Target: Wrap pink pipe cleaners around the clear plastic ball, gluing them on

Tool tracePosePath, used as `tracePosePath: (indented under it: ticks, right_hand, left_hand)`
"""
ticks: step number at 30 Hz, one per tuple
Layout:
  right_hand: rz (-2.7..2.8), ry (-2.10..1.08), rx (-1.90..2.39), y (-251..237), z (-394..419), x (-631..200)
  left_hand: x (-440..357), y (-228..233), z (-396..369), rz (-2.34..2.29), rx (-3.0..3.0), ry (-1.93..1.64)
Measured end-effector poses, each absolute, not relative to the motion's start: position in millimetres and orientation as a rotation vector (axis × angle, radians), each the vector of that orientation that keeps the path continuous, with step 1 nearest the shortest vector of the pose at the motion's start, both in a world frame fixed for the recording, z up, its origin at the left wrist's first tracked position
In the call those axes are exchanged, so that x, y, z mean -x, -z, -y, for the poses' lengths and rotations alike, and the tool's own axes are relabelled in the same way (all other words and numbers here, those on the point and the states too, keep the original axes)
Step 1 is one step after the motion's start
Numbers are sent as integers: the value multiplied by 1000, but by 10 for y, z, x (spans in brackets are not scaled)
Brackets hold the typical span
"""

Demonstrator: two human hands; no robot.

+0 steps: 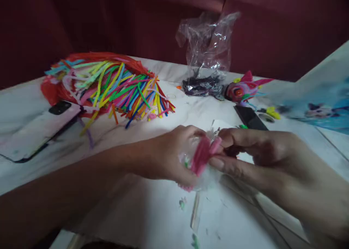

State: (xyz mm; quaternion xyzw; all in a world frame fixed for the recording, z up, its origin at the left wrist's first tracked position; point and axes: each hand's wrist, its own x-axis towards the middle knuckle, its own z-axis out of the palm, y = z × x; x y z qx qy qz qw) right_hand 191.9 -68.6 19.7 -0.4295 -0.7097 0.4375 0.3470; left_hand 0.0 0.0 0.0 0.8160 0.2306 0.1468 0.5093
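Head view: pink piece (201, 157) within left grip (171, 154), clasped around it; right grip (275, 163) tight on its end.

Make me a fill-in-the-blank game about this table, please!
1. The bare right hand pinches a small, soft-looking piece coloured ____.
2. The pale rectangular phone with a black camera patch lies on the picture's ____ side.
3. The crumpled clear plastic bag stands ____ the multicoloured pile of long fuzzy sticks and the bright pink craft piece with pointed tips.

Missing words: pink; left; between.
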Motion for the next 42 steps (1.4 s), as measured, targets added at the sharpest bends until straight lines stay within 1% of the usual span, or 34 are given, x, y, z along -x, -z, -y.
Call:
tracePosePath:
  ticks: [5,9,13,18,24,42]
  right_hand:
    - [1888,-1161,1045,-281,682,-1716]
    - [1881,-1094,1160,-204,667,-1798]
    - [1918,-1001,1170,-105,596,-1851]
    - [1872,-1036,1148,-47,538,-1862]
    - [1912,-975,1177,-44,524,-1905]
    - [1945,-944,1207,-34,485,-1933]
  left_hand:
    - [-23,15,17,-624,-1991,-329]
    - [-14,19,4,-574,-2000,-368]
    - [-2,23,-14,-528,-1990,-371]
    - [-4,18,-29,-556,-2012,-377]
    - [-6,5,-33,-554,-2020,-378]
    - [-31,-66,-25,-532,-1930,-304]
